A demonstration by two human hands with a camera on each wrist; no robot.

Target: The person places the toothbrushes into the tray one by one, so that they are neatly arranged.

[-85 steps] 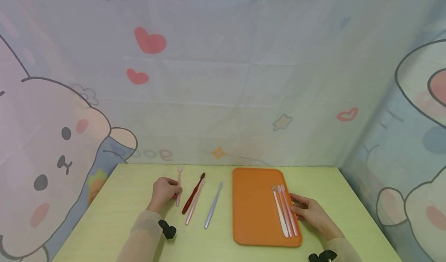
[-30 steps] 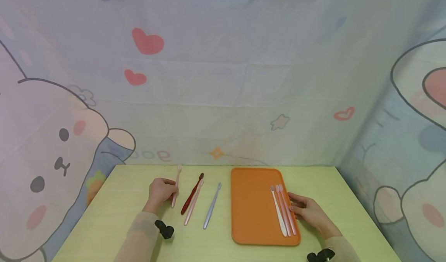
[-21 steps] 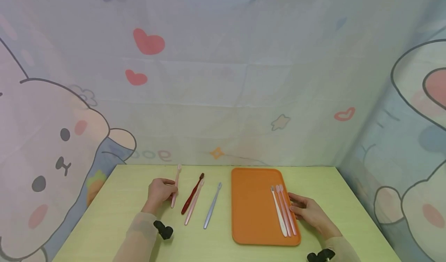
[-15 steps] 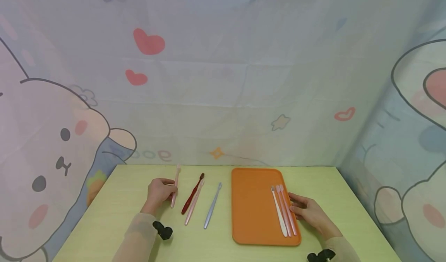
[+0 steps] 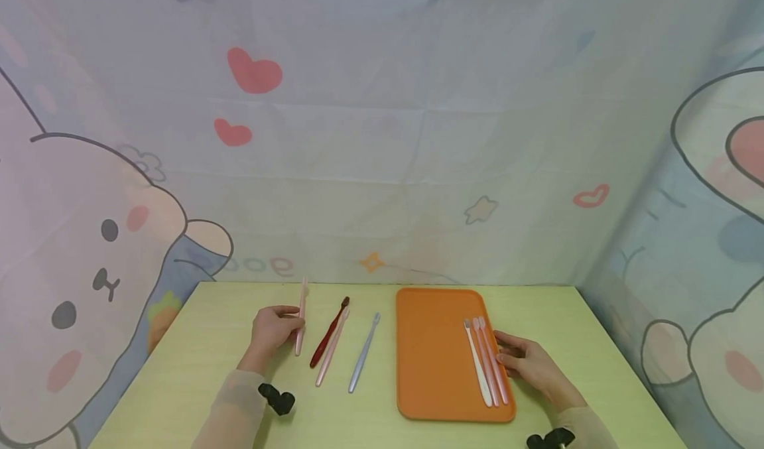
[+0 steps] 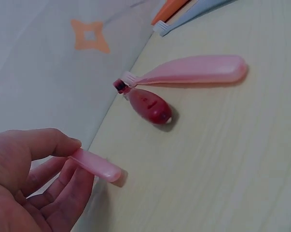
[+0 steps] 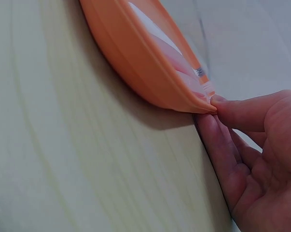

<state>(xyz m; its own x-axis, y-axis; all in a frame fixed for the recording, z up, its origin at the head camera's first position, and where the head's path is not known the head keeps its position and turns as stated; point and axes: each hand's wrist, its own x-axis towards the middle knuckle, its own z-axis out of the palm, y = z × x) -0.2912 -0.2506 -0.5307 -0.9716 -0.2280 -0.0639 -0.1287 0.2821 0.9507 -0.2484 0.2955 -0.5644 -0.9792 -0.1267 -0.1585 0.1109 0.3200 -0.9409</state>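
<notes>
My left hand [image 5: 273, 329] pinches a pink toothbrush [image 5: 300, 333] between thumb and fingers at the left of the table. In the left wrist view the handle end of this toothbrush [image 6: 101, 166] sticks out past the fingertips, close over the table. Just right of it lie a dark red toothbrush [image 5: 328, 335] and another pink toothbrush [image 5: 331, 351], their heads together. My right hand [image 5: 531, 363] pinches the right rim of an orange tray [image 5: 430, 356], thumb on top and fingers below. On the tray, a white toothbrush [image 5: 479, 366] lies beside two pink toothbrushes [image 5: 494, 366].
A light blue toothbrush [image 5: 363, 356] lies between the red and pink pair and the tray. The pale yellow table [image 5: 239, 429] ends at the back against a printed cloth [image 5: 358, 137] with hearts and cartoon animals.
The left hand has shifted slightly left with the pink toothbrush, which now stands a little apart from the red one and more tilted. The right hand and tray stay in place.
</notes>
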